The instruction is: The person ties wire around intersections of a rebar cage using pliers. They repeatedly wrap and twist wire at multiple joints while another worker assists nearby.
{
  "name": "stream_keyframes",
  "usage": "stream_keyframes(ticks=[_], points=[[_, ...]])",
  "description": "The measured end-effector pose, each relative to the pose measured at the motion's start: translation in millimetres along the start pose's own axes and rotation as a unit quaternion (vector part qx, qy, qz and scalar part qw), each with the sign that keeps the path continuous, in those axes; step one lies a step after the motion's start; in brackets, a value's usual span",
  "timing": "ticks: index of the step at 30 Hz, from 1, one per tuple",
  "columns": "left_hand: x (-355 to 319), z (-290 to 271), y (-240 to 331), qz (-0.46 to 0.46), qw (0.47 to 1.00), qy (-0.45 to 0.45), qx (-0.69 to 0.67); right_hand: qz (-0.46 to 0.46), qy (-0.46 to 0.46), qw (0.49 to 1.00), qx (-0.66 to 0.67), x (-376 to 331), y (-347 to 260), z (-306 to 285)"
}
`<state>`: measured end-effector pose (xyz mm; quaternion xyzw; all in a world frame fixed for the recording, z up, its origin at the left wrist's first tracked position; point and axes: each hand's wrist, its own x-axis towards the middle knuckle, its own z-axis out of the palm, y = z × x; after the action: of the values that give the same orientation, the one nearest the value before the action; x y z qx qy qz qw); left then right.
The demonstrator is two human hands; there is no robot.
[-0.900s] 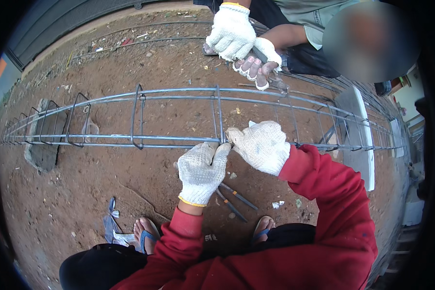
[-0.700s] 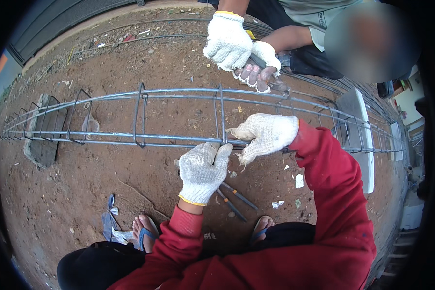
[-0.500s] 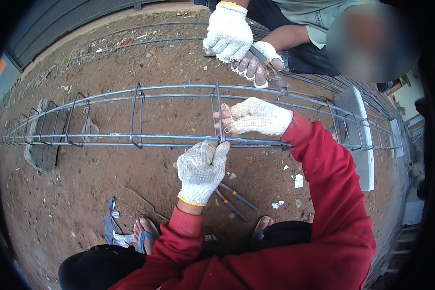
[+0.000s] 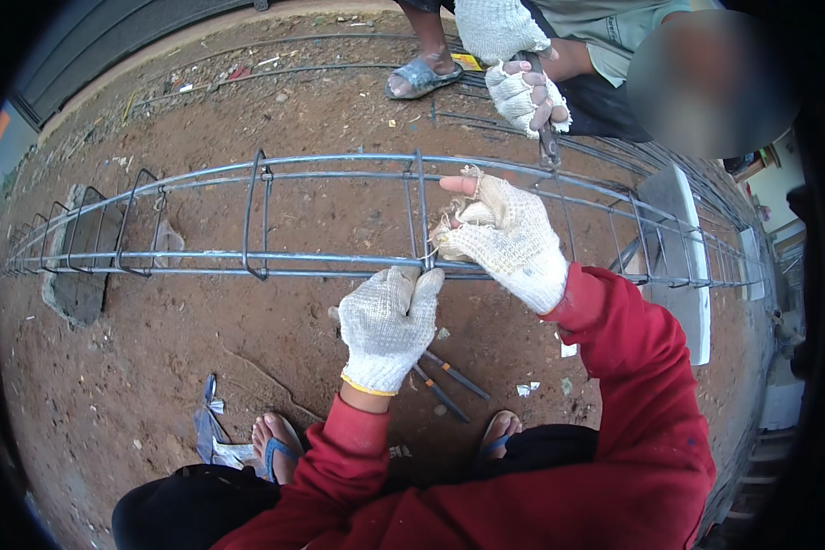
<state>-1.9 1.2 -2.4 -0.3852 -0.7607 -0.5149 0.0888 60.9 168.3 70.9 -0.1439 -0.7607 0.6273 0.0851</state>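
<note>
A long steel rebar cage (image 4: 321,261) lies across the reddish dirt, with square stirrups spaced along its bars. My left hand (image 4: 387,323), in a white knit glove, pinches the near lower bar where a stirrup (image 4: 420,215) crosses it. My right hand (image 4: 504,234), also gloved with bare fingertips, is closed around that same stirrup just above the joint. Red sleeves cover both my forearms. Across the cage, another person's gloved hands (image 4: 518,64) hold a dark tool (image 4: 547,137) against the far top bar.
Two short dark rods (image 4: 449,380) lie on the dirt by my knees. My sandalled feet (image 4: 275,440) are at the bottom, next to a scrap of grey paper (image 4: 213,431). A concrete block (image 4: 82,261) sits under the cage at left; a white slab (image 4: 683,266) at right.
My right hand moved from the near lower bar up onto the stirrup and took hold of it. My left hand stayed at the joint. The other person's hands shifted slightly right.
</note>
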Motion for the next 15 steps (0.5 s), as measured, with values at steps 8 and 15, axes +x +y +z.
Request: stream_keyframes(ticks=[8, 15], points=[[-2, -8, -3, 0.010, 0.999, -0.035, 0.023, -0.353, -0.088, 0.825, -0.432, -32, -5, 11], [-1, -48, 19, 0.002, 0.980, -0.144, 0.140, -0.101, -0.039, 0.979, -0.174, -27, -16, 12]])
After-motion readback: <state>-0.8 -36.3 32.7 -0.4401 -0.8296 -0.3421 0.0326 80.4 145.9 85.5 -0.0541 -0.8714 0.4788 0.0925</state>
